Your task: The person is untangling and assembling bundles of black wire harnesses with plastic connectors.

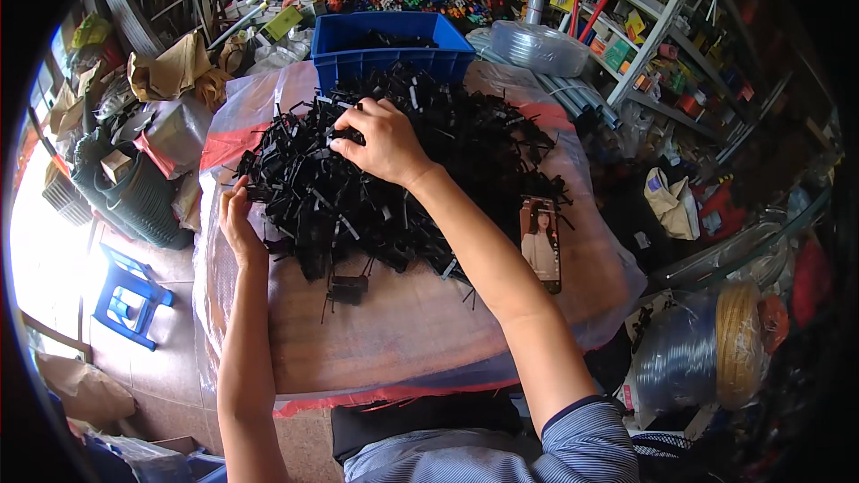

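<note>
A large heap of small black plastic pieces [358, 206] with thin stems spreads over a cloth-covered work surface. Over the middle of the heap, my right hand [383, 139] has its thumb and fingers curled round a black piece, mostly hidden by the fingers. At the heap's left edge is my left hand [236, 222], its fingers bent in against the black pieces; what it grips there I cannot make out. One black block with stems [347, 290] lies apart at the near side of the heap. Behind the heap stands a blue plastic bin [394, 63] with black pieces inside.
To the right of the heap lies a phone [540, 246] with a lit screen. A blue stool [132, 297] stands on the floor at left. Coiled clear tubing [540, 46] is at the back right, a wrapped spool [677, 357] at the near right. Crowded shelves [640, 31] rise beyond.
</note>
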A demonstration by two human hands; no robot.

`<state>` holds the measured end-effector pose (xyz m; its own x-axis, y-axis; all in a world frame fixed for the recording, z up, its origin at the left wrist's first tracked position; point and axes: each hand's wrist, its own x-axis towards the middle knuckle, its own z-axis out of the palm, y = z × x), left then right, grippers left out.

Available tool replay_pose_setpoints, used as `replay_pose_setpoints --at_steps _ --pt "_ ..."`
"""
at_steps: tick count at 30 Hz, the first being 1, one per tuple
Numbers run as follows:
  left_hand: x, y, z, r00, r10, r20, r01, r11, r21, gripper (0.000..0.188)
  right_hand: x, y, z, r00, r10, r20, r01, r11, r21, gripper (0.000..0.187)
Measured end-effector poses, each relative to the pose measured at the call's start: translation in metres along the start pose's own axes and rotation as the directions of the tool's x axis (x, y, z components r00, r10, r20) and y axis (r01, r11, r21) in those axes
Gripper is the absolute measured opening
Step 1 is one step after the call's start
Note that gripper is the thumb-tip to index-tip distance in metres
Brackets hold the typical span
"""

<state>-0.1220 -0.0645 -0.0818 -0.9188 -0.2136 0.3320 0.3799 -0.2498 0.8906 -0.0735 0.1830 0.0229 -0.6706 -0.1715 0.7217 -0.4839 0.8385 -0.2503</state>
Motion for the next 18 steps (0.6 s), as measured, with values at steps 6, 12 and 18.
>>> replay_pose_setpoints --at_steps 6,12,18 --pt "-0.012 0.047 -0.005 1.000 -0.019 0.023 0.023 0.987 -0.159 0.016 -0.025 -0.036 -0.042 0.998 -0.068 -0.006 0.067 0.993 -0.093 0.044" --pt "-0.060 0.076 0.049 0.793 -0.507 0.338 0.608 0.691 -0.390 0.012 -0.068 -0.013 -0.060 0.993 -0.040 0.110 0.023 0.989 0.146 0.049" --pt "-0.079 0.099 0.064 0.691 -0.550 0.469 0.709 0.640 -0.295 0.018 -0.085 -0.020 -0.104 0.937 0.344 0.056 -0.299 0.712 0.635 0.024"
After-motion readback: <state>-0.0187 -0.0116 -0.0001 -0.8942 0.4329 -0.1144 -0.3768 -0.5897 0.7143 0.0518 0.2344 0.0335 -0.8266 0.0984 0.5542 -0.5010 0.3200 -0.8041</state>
